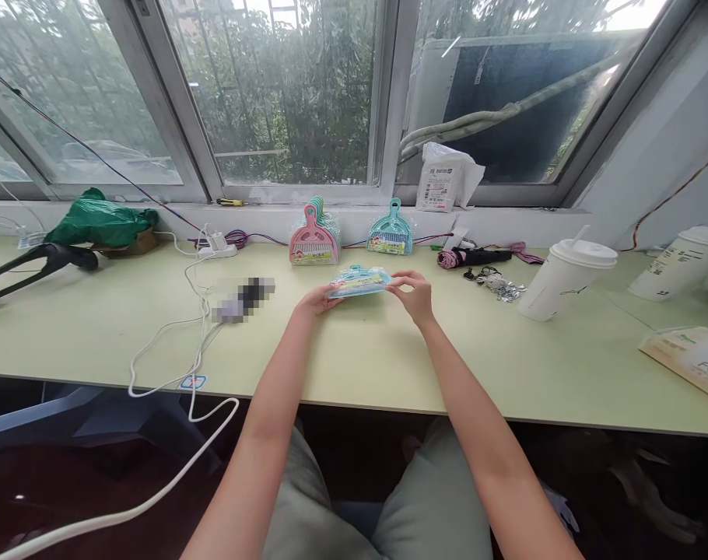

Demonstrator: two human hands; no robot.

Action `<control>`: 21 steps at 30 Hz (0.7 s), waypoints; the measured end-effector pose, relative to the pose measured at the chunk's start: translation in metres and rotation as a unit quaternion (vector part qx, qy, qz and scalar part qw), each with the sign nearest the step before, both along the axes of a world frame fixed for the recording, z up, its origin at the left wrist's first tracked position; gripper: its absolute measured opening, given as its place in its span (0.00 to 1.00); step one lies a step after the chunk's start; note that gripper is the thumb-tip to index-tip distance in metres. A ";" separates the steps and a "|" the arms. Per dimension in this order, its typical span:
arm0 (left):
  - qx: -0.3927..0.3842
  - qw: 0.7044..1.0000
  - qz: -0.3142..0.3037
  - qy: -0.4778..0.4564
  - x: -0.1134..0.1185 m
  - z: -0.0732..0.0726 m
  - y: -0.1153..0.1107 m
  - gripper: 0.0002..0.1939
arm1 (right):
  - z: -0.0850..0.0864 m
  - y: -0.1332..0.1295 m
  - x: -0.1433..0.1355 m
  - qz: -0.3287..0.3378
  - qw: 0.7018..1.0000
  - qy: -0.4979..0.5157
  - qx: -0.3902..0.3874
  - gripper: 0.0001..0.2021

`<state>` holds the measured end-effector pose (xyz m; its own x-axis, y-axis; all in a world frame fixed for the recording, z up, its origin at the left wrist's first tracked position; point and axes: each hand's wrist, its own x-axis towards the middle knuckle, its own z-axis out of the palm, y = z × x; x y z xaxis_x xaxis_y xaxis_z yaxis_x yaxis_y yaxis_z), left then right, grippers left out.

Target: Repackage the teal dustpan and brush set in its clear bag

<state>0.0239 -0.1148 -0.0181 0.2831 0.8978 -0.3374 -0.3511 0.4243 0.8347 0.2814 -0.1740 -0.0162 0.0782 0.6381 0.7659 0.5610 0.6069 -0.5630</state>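
1. Across the pale green table (pixel 354 365) sat a stack of pink dustpan sets (pixel 313 237) and a teal dustpan set (pixel 390 231) by the window wall, well behind the hands.
2. White lidded cup (pixel 564 280) stood to the right, keys (pixel 497 282) beside it; white cable (pixel 199 327) trailed left.
3. Blue packaged dustpan set (pixel 359 281) lay flat at table centre, between both hands.
4. Left hand (pixel 314 300) gripped its left edge.
5. Right hand (pixel 414 294) pinched its right edge with the fingertips.
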 end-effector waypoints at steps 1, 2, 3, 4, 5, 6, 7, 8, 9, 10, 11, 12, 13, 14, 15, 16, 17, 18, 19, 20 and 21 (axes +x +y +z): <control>-0.008 1.000 0.015 -0.009 0.000 0.000 0.001 0.22 | 0.001 -0.001 -0.002 0.019 1.000 -0.001 -0.004 0.15; -0.016 0.999 0.029 -0.017 -0.001 -0.001 0.002 0.24 | 0.002 -0.002 -0.004 0.035 0.999 -0.007 -0.010 0.15; -0.021 0.999 0.039 -0.021 -0.001 -0.001 0.003 0.25 | 0.003 -0.003 -0.005 0.042 0.999 -0.017 -0.015 0.15; -0.024 0.999 0.043 -0.021 -0.001 -0.002 0.004 0.26 | 0.004 -0.004 -0.006 0.038 0.999 -0.029 -0.018 0.15; -0.022 0.999 0.039 -0.019 -0.002 -0.002 0.005 0.26 | 0.004 -0.005 -0.007 0.024 0.999 -0.040 -0.021 0.16; -0.015 0.999 0.026 -0.016 -0.002 -0.003 0.005 0.27 | 0.005 -0.006 -0.007 0.006 0.998 -0.049 -0.024 0.16; -0.005 1.000 0.007 -0.012 -0.002 -0.003 0.004 0.27 | 0.006 -0.007 -0.007 -0.011 0.998 -0.053 -0.031 0.16; 0.008 1.000 -0.010 -0.007 -0.002 -0.003 0.003 0.30 | 0.006 -0.007 -0.006 -0.025 0.997 -0.053 -0.040 0.16; 0.021 1.000 -0.020 0.000 -0.001 -0.003 0.001 0.33 | 0.006 -0.008 -0.006 -0.033 0.997 -0.050 -0.052 0.16; 0.033 0.999 -0.023 0.008 -0.001 -0.003 -0.001 0.39 | 0.006 -0.007 -0.005 -0.037 0.996 -0.047 -0.065 0.16; 0.043 0.999 -0.022 0.017 -0.001 -0.003 -0.002 0.45 | 0.004 -0.007 -0.004 -0.040 0.995 -0.042 -0.079 0.17; 0.052 0.998 -0.022 0.023 -0.001 -0.003 -0.004 0.51 | 0.002 -0.005 -0.003 -0.043 0.994 -0.036 -0.094 0.17; 0.061 0.997 -0.025 0.026 -0.002 -0.002 -0.005 0.56 | 0.000 -0.003 -0.002 -0.044 0.993 -0.029 -0.109 0.18; 0.071 0.997 -0.033 0.025 -0.002 -0.002 -0.006 0.58 | -0.002 -0.001 -0.001 -0.042 0.991 -0.021 -0.125 0.18; 0.079 0.996 -0.046 0.024 -0.003 -0.003 -0.006 0.59 | -0.004 0.001 0.001 -0.034 0.990 -0.012 -0.138 0.18; 0.085 0.994 -0.057 0.024 -0.004 -0.003 -0.006 0.58 | -0.006 0.002 0.002 -0.018 0.989 -0.006 -0.149 0.18; 0.090 0.994 -0.063 0.025 -0.004 -0.003 -0.005 0.58 | -0.007 0.004 0.003 0.002 0.988 -0.006 -0.157 0.18; 0.093 0.993 -0.065 0.028 -0.005 -0.004 -0.004 0.57 | -0.008 0.005 0.005 0.025 0.987 -0.012 -0.161 0.18; 0.096 0.993 -0.065 0.031 -0.005 -0.004 -0.003 0.57 | -0.009 0.005 0.006 0.048 0.986 -0.023 -0.160 0.18; 0.100 0.992 -0.067 0.031 -0.005 -0.005 -0.003 0.56 | -0.010 0.006 0.007 0.069 0.985 -0.033 -0.158 0.18; 0.105 0.992 -0.071 0.029 -0.006 -0.005 -0.003 0.55 | -0.011 0.006 0.007 0.087 0.983 -0.038 -0.157 0.17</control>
